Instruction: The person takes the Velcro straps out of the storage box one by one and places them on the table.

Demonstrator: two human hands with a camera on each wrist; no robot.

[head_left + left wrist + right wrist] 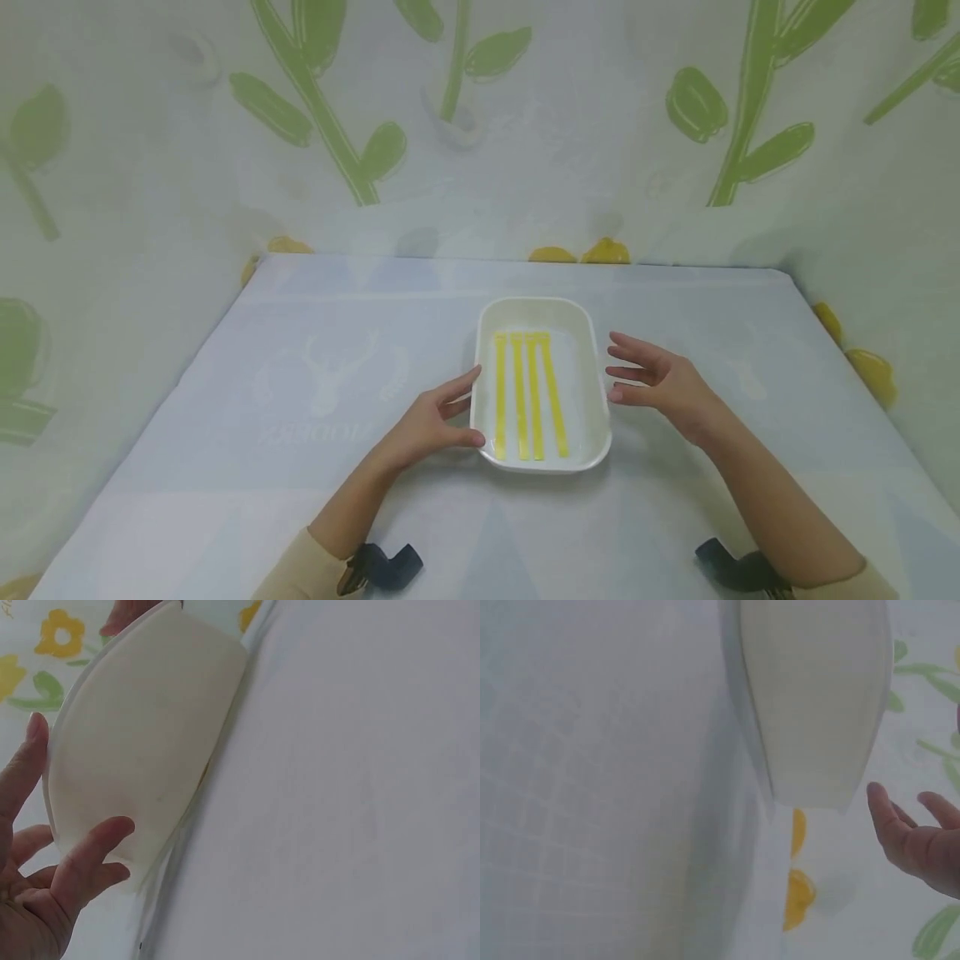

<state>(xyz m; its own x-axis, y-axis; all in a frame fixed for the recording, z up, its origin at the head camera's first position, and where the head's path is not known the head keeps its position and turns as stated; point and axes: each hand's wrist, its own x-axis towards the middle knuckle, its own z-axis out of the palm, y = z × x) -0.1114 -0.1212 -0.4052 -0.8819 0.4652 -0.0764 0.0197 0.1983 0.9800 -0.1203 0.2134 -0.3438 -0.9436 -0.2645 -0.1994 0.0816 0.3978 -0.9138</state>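
Observation:
A white, deep rectangular dish [587, 417] with rounded corners sits on the table in the head view. Several narrow, flat yellow strips [520, 392] lie lengthwise inside it, side by side, the rightmost one slanted. At the dish's left side is my left hand [426, 423], its thumb and index fingertips touching the rim. The left wrist view shows its fingers spread along the outer wall [150, 727]. My right hand [671, 390] hovers just right of the dish, fingers extended, apart from it and holding nothing. The right wrist view also shows a gap between the right hand [922, 840] and the dish [817, 697].
A pale cloth with faint printed patterns covers the table [322, 467]. Behind and beside it hangs a whitish curtain-like backdrop [570, 158] with green leaves and yellow flowers. Dark straps [386, 567] are on both wrists.

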